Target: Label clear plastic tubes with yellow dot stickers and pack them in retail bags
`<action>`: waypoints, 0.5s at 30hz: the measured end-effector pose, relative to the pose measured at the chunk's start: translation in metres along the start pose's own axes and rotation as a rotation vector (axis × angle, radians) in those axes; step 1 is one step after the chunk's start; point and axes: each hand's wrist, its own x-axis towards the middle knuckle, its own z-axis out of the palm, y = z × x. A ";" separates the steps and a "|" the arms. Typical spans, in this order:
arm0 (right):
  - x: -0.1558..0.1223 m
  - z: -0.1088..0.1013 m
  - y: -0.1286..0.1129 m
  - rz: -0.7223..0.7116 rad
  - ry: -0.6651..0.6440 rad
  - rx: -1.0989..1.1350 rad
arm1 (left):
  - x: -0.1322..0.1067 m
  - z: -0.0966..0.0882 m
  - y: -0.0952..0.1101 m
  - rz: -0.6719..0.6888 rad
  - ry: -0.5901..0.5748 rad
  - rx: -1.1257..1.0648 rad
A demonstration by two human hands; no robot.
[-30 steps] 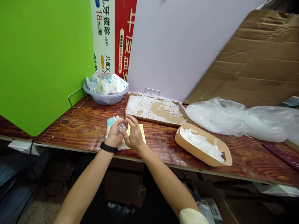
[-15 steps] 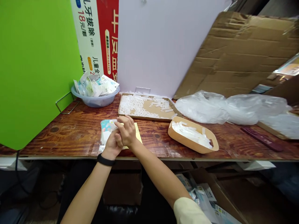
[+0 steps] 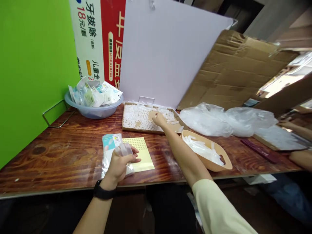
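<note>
My left hand (image 3: 119, 166) is shut on a small clear plastic piece (image 3: 124, 149) and rests over a printed, see-through packet (image 3: 111, 142). The packet lies partly on a yellow sheet with a printed grid of small squares (image 3: 142, 154). My right hand (image 3: 159, 120) reaches out to a shallow cardboard tray (image 3: 143, 127), with its bunched fingertips at the small white pieces (image 3: 137, 117) spread there. Whether those fingers hold a piece is hidden.
A tan oval basket of clear strips (image 3: 206, 152) sits beside my right forearm. Behind are a blue-grey bowl of packets (image 3: 94, 110) and a large white plastic bag (image 3: 225, 121). A co-worker's hand (image 3: 289, 124) shows at the right, beyond a dark red strip (image 3: 260, 151).
My hands have parted. My right hand has moved from the left hand out to the cardboard tray, and the left has dropped nearer the table's front edge. The whole view has swung.
</note>
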 end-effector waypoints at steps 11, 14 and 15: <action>0.058 0.028 0.045 -0.020 -0.254 -0.269 | 0.005 -0.007 0.003 -0.129 -0.214 0.294; 0.065 0.029 0.042 -0.040 -0.210 -0.258 | -0.002 -0.008 0.008 -0.168 -0.204 0.284; 0.067 0.029 0.040 -0.050 -0.190 -0.248 | -0.004 -0.009 0.010 -0.178 -0.196 0.273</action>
